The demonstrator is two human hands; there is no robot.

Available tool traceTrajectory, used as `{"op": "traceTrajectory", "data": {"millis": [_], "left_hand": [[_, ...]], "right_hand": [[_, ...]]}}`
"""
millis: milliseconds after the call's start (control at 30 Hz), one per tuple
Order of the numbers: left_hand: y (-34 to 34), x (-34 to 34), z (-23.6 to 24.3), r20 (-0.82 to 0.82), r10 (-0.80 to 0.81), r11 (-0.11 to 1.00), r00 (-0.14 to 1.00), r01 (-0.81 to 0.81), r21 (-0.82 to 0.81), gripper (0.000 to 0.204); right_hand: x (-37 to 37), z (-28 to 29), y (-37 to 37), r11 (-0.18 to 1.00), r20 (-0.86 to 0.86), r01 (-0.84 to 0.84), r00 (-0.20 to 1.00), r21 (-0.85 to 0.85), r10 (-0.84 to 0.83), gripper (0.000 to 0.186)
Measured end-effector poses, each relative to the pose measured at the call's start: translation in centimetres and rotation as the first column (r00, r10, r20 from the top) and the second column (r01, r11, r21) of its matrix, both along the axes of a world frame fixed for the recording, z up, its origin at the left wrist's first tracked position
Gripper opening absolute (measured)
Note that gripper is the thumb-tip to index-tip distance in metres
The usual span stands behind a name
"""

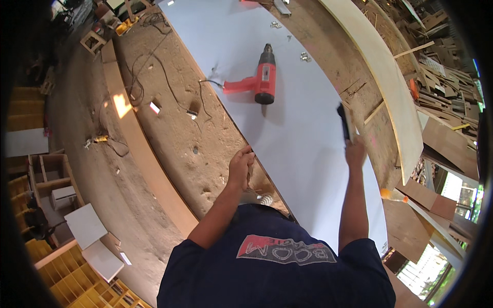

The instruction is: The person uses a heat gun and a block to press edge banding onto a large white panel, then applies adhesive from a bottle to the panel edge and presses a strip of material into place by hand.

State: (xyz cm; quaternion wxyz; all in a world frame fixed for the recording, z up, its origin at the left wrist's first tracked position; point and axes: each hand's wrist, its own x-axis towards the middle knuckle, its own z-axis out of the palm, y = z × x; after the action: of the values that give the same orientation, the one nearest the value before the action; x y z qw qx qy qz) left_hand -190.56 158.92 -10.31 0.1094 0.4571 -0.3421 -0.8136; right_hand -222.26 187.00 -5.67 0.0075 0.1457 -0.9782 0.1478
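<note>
A long white board [303,138] lies slantwise in front of me. On its far half rests a red heat gun [265,77] with a dark nozzle, its handle pointing left and a cord running off the board's left edge. My right hand [355,153] is closed around a tool with a long narrow black part [343,122] and a pale, wood-coloured side, held over the board's right side; its exact kind is unclear. At the board's left edge my left hand [240,168] has its fingers curled together; whatever is between them is hidden.
Small metal pieces [305,57] lie on the board's far right. A long curved plywood strip [382,77] stretches along the right, with piled wood offcuts [447,92] beyond. On the left are a long brown plank [136,138], loose cables [136,77] and wooden drawer-like boxes [54,177].
</note>
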Motion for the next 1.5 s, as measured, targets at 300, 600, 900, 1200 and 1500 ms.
{"op": "traceTrajectory", "data": {"millis": [300,600,900,1200,1500], "left_hand": [[-3.7,-4.1,0.2,0.081,0.02,0.991,0.997,-0.031,0.129,0.053],[-4.5,-4.6,0.2,0.162,0.037,0.987,0.986,-0.061,0.147,0.054],[-5.3,-4.7,0.2,0.132,0.035,0.986,0.991,-0.056,0.155,0.03],[-4.7,-4.6,-0.1,0.032,0.023,0.985,0.999,-0.028,0.168,0.035],[-6.5,-2.6,-1.6,-0.01,0.0,0.984,1.0,0.002,0.18,0.027]], "right_hand": [[-2.0,-1.5,7.3,0.905,-0.094,0.279,0.96,0.321,-0.262,0.041],[-0.8,-1.3,6.5,0.927,-0.105,0.286,0.958,0.24,-0.268,0.037],[-0.5,-1.0,6.5,0.929,-0.084,0.29,0.957,0.23,-0.278,0.036],[2.0,-1.3,7.8,0.958,-0.155,0.19,0.975,0.216,-0.158,0.036],[7.3,-1.1,6.1,0.962,-0.165,0.196,0.972,0.191,-0.166,0.04]]}}
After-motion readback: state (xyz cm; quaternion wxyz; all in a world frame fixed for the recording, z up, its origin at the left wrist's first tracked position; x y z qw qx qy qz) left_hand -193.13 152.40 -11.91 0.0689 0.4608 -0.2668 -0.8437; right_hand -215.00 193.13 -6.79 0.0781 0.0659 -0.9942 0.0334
